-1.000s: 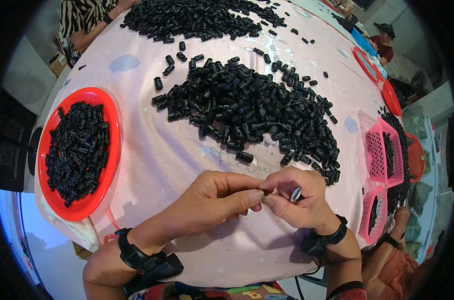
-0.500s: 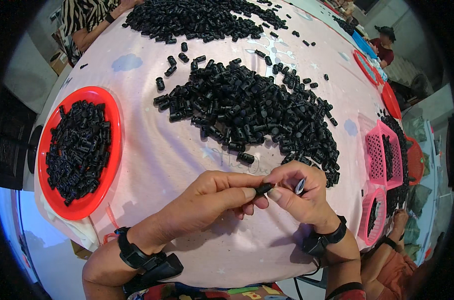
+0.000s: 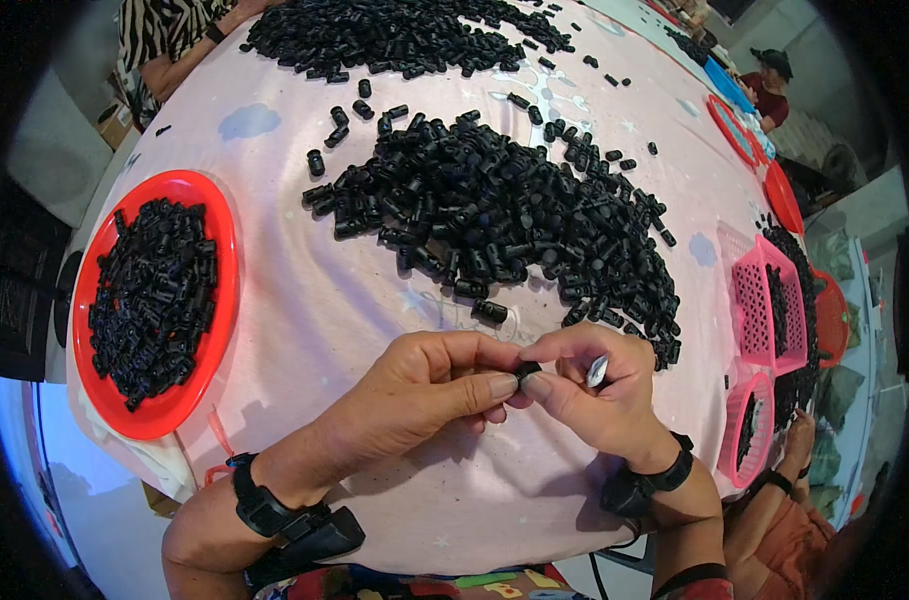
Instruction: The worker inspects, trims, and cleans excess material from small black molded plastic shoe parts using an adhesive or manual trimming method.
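Note:
My left hand (image 3: pixel 430 385) and my right hand (image 3: pixel 600 385) meet in front of me, above the cloth. Between their thumbs and fingertips they pinch a small black cord lock (image 3: pixel 527 370), mostly covered by the fingers. A small whitish, flat-looking piece (image 3: pixel 597 371) sticks out from the curled fingers of my right hand; I cannot make out its kind. Just beyond my hands lies a large heap of black cylindrical cord locks (image 3: pixel 495 210), with a single cord lock (image 3: pixel 490 311) lying at its near edge.
To the left, a red tray (image 3: pixel 229 300) holds many more cord locks. Pink baskets (image 3: pixel 750 300) stand on the right beside another black pile. A further heap (image 3: pixel 375 40) lies at the far side of the pink tablecloth (image 3: pixel 275 130). Other people sit around the table.
My left fingers have drawn closer to the right thumb, and less of the cord lock shows between them. The whitish piece in my right hand has tilted slightly.

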